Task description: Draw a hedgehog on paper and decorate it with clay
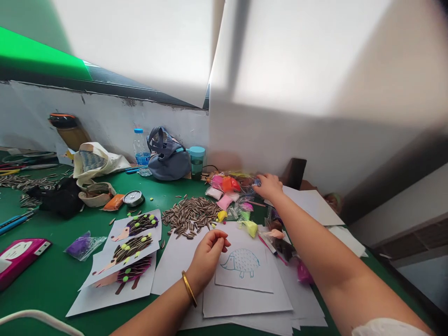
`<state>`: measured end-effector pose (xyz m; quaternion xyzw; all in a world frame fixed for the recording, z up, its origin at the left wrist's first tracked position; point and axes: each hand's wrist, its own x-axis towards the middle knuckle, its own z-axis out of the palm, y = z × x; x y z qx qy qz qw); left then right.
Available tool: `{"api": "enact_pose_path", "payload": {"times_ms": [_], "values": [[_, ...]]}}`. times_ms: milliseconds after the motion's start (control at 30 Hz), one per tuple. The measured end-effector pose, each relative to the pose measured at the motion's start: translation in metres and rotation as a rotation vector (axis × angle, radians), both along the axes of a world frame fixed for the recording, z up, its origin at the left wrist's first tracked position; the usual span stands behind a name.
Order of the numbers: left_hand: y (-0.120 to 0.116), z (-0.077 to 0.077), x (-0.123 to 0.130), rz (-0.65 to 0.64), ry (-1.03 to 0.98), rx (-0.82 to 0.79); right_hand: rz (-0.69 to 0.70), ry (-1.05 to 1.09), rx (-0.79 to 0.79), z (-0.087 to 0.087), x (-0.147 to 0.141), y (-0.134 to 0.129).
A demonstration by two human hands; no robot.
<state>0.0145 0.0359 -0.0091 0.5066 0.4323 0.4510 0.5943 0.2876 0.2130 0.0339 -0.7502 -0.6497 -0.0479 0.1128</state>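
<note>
My left hand (207,252), with a gold bangle on the wrist, hovers at the left edge of a sheet with a blue hedgehog drawing (245,262). Its fingers are curled and pressed together; whether anything small is between them is hidden. Beyond the drawing my right hand (269,187) reaches to the back of a pile of modelling clay packets (231,185). Its fingertips close on a small blue clay packet (257,182). Yellow clay (249,227) in a wrapper lies at the drawing's top edge. Striped sunflower seeds (192,214) are heaped left of the packets.
Seed-covered hedgehog pictures (135,247) overlap at left, near a purple clay packet (84,245) and a magenta case (21,261). Behind stand a blue bag (170,161), a water bottle (140,148) and a teal-lidded cup (197,161). A dark phone-like slab (296,173) leans against the wall.
</note>
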Motion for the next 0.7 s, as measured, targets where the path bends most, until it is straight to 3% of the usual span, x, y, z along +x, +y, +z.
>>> {"api": "enact_pose_path", "payload": {"times_ms": [133, 233, 400, 433, 567, 700], "values": [[-0.001, 0.000, 0.000, 0.012, -0.014, -0.009, -0.003, 0.056, 0.011, -0.004, 0.000, -0.003], [-0.002, 0.001, -0.001, 0.018, -0.017, -0.019, 0.007, 0.115, 0.108, -0.001, -0.007, -0.009], [-0.004, 0.005, 0.000, -0.001, -0.072, -0.034, 0.019, 0.267, 0.262, 0.009, -0.022, -0.038], [-0.005, 0.008, 0.001, -0.010, -0.096, -0.048, 0.046, 0.452, 0.315, 0.010, -0.023, -0.047], [-0.007, 0.025, 0.012, -0.027, -0.209, -0.201, 0.037, 0.630, 0.344, 0.013, -0.024, -0.082], [0.001, 0.045, 0.034, -0.066, -0.278, -0.353, -0.004, 0.833, 0.327, 0.003, -0.023, -0.109]]}}
